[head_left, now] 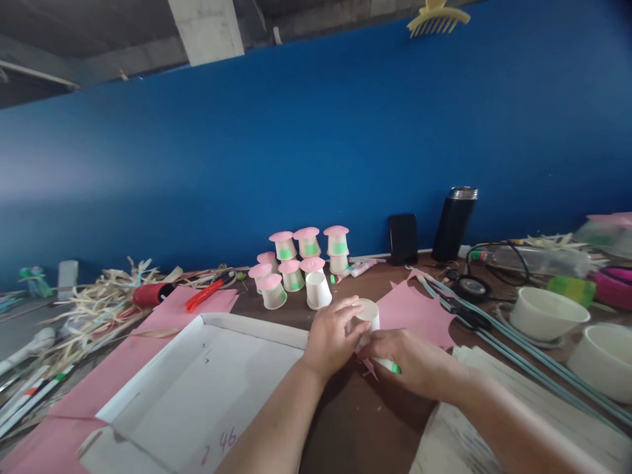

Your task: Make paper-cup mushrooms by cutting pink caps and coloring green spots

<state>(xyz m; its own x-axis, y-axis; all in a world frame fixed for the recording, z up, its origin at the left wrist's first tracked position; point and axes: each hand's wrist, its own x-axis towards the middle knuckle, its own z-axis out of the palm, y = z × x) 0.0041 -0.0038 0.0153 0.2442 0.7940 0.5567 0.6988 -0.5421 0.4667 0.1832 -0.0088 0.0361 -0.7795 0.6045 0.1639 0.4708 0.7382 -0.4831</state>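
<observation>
A white paper cup point(369, 312) stands over the brown table near the middle, and the fingers of my left hand point(332, 339) are wrapped round its near left side. Close against the cup, my right hand point(409, 362) is closed on a white tube point(385, 363) with a green end; its other end is hidden by the fingers. Just behind my left hand sits another white paper cup point(318, 291), upside down. Beyond it are several upturned cups with pink paper discs on top and green patches point(291, 273), some stacked.
A shallow white box point(237, 368) lies left, on pink paper point(123, 368). Cut pink paper point(415, 309) lies right of the cup. A black flask point(454, 224) and phone point(403, 239) stand at the blue wall. Pale blue cords point(523, 362) and white bowls point(548, 313) occupy the right.
</observation>
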